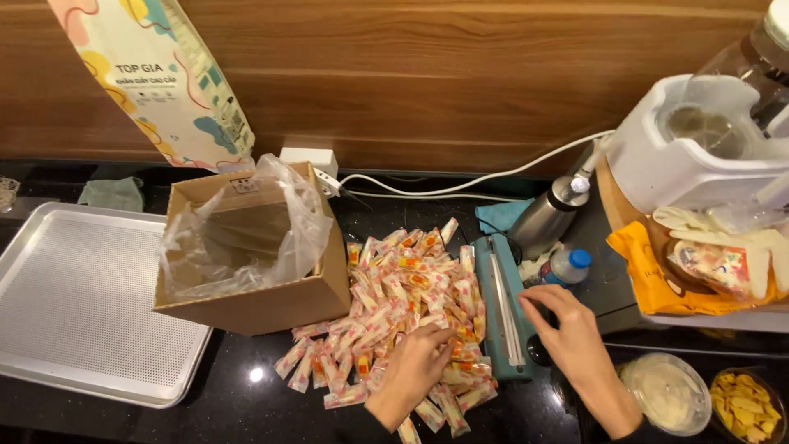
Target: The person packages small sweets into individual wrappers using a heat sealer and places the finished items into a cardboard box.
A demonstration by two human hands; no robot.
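**Head view: left hand on the sachet pile, right hand at the sealer**

Left hand [415,366]: palm down on the near part of the pile of small sealed sachets [403,296], fingers curled into the packets. The grip looks partly closed over one or two sachets, but the fingertips are buried among them, so I cannot tell whether anything is actually pinched.

Right hand [575,341]: flat, fingers spread and apart, holding nothing. Fingertips rest at the near right edge of the teal heat sealer [497,304].

Key relation: the sealer lies just right of the pile, touching its outer packets, with its long axis running away from me, near to far. The sachets lie fanned in many directions; most long axes run diagonally, far right to near left. The pile is directly under my left hand, and the sealer is between my two hands, closer to the right one.

Surroundings on the black worktop [246,395]:
- cardboard box [263,300] lined with a clear plastic bag, just left of the pile, open side up, apparently nothing in it;
- perforated metal tray [74,304] further left, well apart from both hands;
- small bottle with a blue cap [567,265] and a steel flask [544,215] beyond the sealer;
- two round containers [670,395] near my right wrist, one with yellow pieces.

A white cable runs along the wood wall behind.
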